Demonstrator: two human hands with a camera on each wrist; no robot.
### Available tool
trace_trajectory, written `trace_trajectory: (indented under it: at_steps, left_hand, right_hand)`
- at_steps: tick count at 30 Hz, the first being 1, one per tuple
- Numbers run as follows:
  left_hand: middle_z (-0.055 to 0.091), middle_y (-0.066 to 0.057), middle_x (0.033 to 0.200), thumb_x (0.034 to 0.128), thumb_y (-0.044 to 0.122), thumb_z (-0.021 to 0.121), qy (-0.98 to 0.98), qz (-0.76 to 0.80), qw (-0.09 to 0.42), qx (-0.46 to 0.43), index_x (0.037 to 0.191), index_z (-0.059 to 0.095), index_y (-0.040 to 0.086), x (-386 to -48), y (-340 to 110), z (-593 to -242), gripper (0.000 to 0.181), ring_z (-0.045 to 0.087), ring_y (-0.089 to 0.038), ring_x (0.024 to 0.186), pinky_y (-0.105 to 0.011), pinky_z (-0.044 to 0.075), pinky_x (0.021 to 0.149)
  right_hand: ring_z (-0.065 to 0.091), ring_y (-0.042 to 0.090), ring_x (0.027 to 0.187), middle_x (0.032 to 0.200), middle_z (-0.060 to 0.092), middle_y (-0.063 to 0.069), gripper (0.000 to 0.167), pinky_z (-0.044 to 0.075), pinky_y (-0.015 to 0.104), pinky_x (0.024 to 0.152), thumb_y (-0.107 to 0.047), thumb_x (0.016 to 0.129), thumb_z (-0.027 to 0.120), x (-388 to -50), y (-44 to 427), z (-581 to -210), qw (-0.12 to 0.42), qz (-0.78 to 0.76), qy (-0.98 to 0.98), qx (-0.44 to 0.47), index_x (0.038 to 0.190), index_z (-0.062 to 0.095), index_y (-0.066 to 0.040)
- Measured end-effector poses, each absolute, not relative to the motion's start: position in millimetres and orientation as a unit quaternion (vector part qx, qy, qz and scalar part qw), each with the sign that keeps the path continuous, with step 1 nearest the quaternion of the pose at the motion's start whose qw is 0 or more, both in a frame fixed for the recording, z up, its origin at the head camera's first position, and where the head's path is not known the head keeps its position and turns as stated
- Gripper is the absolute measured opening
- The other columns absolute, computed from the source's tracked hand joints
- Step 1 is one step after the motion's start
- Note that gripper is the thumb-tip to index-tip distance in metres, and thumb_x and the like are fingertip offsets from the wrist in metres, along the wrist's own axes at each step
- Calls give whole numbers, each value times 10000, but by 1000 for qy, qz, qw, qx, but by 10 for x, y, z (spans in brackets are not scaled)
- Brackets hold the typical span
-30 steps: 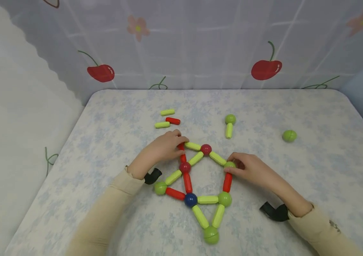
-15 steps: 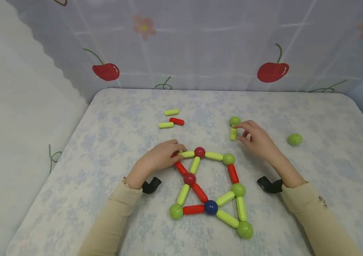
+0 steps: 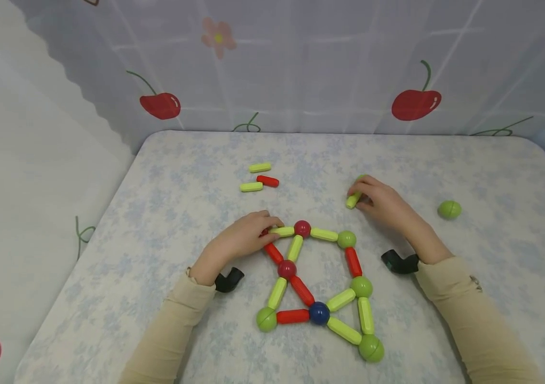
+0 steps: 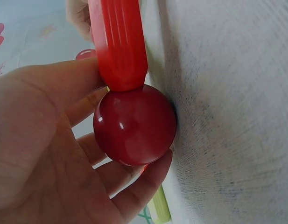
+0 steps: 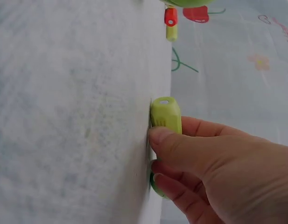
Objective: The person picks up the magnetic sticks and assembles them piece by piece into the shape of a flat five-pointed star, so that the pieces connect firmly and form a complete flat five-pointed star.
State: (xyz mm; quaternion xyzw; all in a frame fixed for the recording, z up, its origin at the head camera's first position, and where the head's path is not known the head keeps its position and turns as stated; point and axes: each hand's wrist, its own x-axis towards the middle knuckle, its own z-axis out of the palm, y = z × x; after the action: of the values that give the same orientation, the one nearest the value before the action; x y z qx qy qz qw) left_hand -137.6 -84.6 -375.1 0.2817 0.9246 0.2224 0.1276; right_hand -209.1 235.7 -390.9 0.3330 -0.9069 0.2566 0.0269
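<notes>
My left hand (image 3: 239, 236) grips a dark red ball (image 4: 134, 125) at the far left corner of a structure of magnetic rods and balls on the table. A red rod (image 4: 120, 44) sticks out from that ball. The structure also has a blue ball (image 3: 319, 313), a green ball (image 3: 361, 287) and a red ball (image 3: 286, 269). Beyond its far right corner, my right hand (image 3: 384, 201) pinches a yellow-green rod (image 5: 166, 115) between thumb and fingers, close to the tabletop. A green ball (image 5: 157, 185), mostly hidden by the fingers, is at the rod's other end.
Left of the right hand, at the back, lie a red rod (image 3: 268, 181) and two yellow-green rods, one the nearer rod (image 3: 251, 187). A lone green ball (image 3: 449, 209) sits at the right. A curtain (image 3: 291, 64) hangs behind the table.
My right hand has left the structure's green corner ball, reached to the separate yellow-green rod and taken hold of it. The structure has turned a little under my left hand, which stays at its corner.
</notes>
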Motion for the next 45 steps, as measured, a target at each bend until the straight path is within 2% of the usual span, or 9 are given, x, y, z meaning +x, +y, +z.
trace_trajectory:
  at_steps: [8, 13, 17, 22, 25, 33, 40, 45]
  left_hand:
    - [508, 22, 859, 932, 180, 604, 924, 222, 123, 285, 1126, 643, 100, -1373, -847, -3752, 213, 449, -138, 733, -270, 392, 645]
    - [512, 22, 862, 934, 176, 600, 924, 221, 122, 286, 1127, 643, 99, -1374, -850, -3759, 212, 448, -139, 730, -272, 391, 646]
    - [506, 24, 847, 945, 183, 584, 925, 219, 121, 286, 1120, 644, 106, -1376, -853, -3768, 200, 445, -139, 725, -276, 387, 648]
    - [503, 28, 842, 947, 190, 579, 926, 215, 123, 286, 1115, 642, 116, -1376, -850, -3768, 194, 449, -140, 737, -280, 389, 661]
    - [508, 26, 851, 939, 188, 594, 925, 216, 123, 287, 1122, 640, 111, -1374, -851, -3762, 204, 454, -142, 750, -279, 393, 668]
    - [521, 24, 867, 939, 183, 592, 924, 217, 124, 290, 1131, 638, 108, -1369, -861, -3757, 211, 458, -142, 762, -278, 396, 678]
    - [525, 26, 873, 938, 185, 594, 925, 215, 130, 284, 1137, 637, 115, -1368, -858, -3749, 215, 460, -143, 773, -280, 398, 686]
    - [528, 22, 882, 941, 189, 591, 921, 221, 141, 288, 1151, 630, 113, -1371, -860, -3751, 227, 462, -146, 775, -281, 400, 687]
  right_hand:
    - [538, 262, 870, 975, 560, 123, 224, 463, 414, 747, 47, 804, 702, -2059, 2313, -3877, 3, 236, -915, 327, 1013, 629, 15]
    - [568, 229, 817, 925, 597, 101, 190, 474, 374, 704, -29, 857, 675, -1988, 2170, -3843, -14, 321, -900, 294, 1031, 610, 9]
    - [601, 267, 833, 908, 603, 127, 189, 490, 339, 706, -31, 898, 623, -1897, 1987, -3814, -79, 466, -842, 260, 1056, 548, 38]
    - [637, 307, 895, 949, 622, 164, 252, 491, 337, 786, -65, 940, 568, -1803, 1823, -3857, -184, 566, -777, 203, 1135, 447, 39]
    - [638, 291, 926, 974, 626, 169, 246, 485, 346, 822, -76, 943, 566, -1784, 1785, -3885, -205, 578, -767, 186, 1137, 456, 29]
    - [627, 248, 939, 1003, 630, 177, 238, 496, 322, 799, -60, 953, 534, -1802, 1792, -3974, -258, 580, -750, 187, 1135, 453, 69]
    - [627, 226, 931, 1003, 627, 175, 252, 501, 323, 791, -76, 960, 531, -1819, 1805, -3991, -264, 591, -738, 193, 1148, 461, 75]
    - [596, 254, 979, 1115, 575, 209, 361, 484, 342, 830, -140, 964, 541, -1888, 1965, -3830, -211, 578, -763, 198, 1224, 449, 94]
